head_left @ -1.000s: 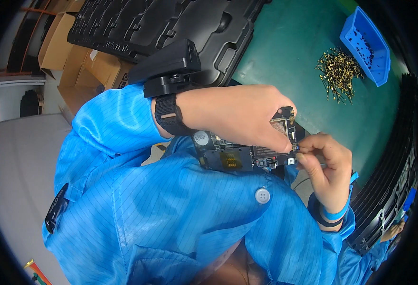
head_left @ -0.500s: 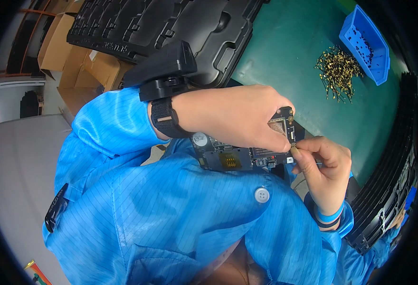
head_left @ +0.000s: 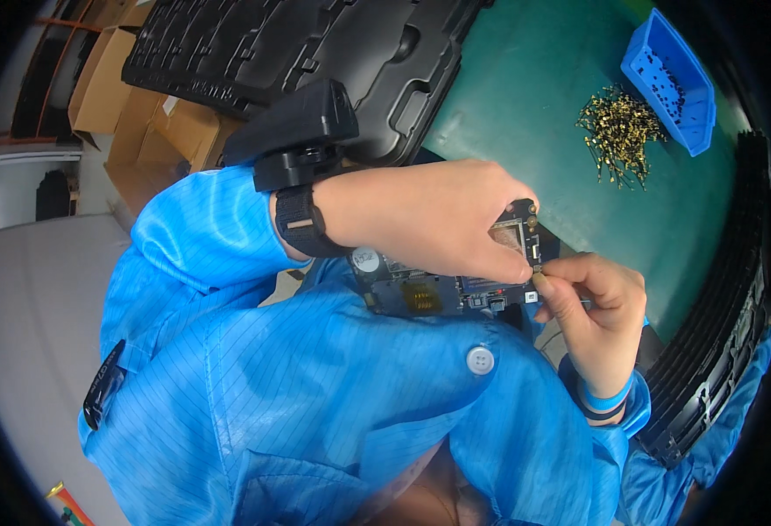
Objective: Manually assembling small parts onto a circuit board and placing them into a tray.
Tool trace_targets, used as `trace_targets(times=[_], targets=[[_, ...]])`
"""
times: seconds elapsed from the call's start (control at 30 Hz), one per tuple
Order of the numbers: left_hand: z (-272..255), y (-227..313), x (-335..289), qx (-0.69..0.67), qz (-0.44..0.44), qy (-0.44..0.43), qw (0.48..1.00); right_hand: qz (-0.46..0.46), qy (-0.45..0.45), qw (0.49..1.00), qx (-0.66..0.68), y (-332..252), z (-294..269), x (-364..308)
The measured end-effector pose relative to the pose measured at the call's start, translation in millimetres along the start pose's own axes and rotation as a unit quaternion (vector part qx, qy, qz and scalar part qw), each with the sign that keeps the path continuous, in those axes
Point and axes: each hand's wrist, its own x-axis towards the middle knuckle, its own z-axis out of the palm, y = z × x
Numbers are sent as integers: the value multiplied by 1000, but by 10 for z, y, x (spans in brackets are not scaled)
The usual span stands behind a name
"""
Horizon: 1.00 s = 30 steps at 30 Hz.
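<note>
A dark circuit board (head_left: 394, 300) with a silver shielded area and a round white sticker lies tilted in front of my blue smock. My left hand (head_left: 456, 219) reaches over the board from the left and grips it, thumb pressed on its face close to the right end. At that right edge, the thumb and forefinger of my right hand (head_left: 600, 302) are pinched together. Whatever sits between these fingertips is too small and covered to make out. A black device (head_left: 293, 131) is strapped to my left wrist.
On the green tabletop (head_left: 508, 114) lies a pile of small black parts with gold-coloured ends (head_left: 622, 136), beside a blue bin (head_left: 696, 114) holding small dark bits. Black moulded trays (head_left: 377, 53) stand at upper left, more stacked trays (head_left: 710, 351) at right. Another person's blue sleeve (head_left: 740, 394) shows lower right.
Both my hands and the board keep nearly the same place; the whole view has shifted slightly. At the lower right, the other person's sleeve has moved and their hand no longer shows.
</note>
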Motion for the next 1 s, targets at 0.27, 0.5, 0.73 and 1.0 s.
trace_targets(times=[0.27,0.5,0.73,1.0], targets=[[-48,112,-48,-14,-16,11,1000,-43,1,999,-18,12,14,20],[-21,165,-30,0,-62,15,998,-41,-16,999,33,21,-22,19],[15,174,-29,-41,-76,32,996,-85,-4,996,27,103,4,-8],[88,230,-35,-41,-108,60,992,-128,-10,991,30,155,-12,-16]])
